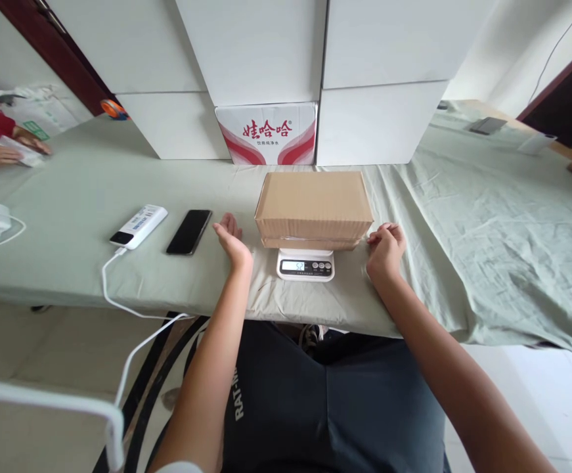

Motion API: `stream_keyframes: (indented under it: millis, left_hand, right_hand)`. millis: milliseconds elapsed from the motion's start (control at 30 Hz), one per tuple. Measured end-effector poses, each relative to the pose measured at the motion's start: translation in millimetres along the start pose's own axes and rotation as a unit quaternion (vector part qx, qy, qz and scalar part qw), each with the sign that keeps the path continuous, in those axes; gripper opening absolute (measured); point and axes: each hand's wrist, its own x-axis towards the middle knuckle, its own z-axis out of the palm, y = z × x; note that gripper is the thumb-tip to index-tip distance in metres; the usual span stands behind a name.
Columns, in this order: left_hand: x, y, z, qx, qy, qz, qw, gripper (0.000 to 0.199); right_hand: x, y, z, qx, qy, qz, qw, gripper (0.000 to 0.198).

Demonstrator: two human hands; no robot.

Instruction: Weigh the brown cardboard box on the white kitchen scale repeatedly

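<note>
A closed brown cardboard box (315, 200) rests on a small white kitchen scale (306, 277), covering most of its platform. The lit display seems to read 52, though its digits are small. To the left of the box, apart from it, my left hand (232, 242) lies on the cloth, open with the palm turned up toward the box. My right hand (387, 249) rests close by the box's right side with its fingers curled in. Nothing shows in those fingers, and whether they touch the cardboard is unclear.
A black phone (189, 232) and a white power bank (139, 226) with a white cable lie left on the green tablecloth (414, 217). Behind stand stacked white panels (364, 125) and a red-and-white carton (266, 135). Another person's hands (0, 154) hold something at far left.
</note>
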Motion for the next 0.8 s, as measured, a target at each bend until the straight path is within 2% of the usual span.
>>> stream_keyframes:
  millis: [300,567,800]
  left_hand:
    - [0.9,-1.1,-0.6,-0.003,0.000,-0.004,1.000,0.077]
    - [-1.6,2.2,-0.1,-0.003,-0.002,-0.012,1.000,0.072]
    - [-2.3,4.1,-0.5,0.003,-0.010,-0.015,1.000,0.075]
  right_hand:
    - [0.8,-1.9,-0.5,0.021,0.008,0.003,1.000,0.017]
    - [0.5,-1.4,-1.2,-0.002,0.000,-0.008,1.000,0.017]
    - [-0.3,-2.9,-0.4,-0.030,0.000,-0.017,0.999,0.018]
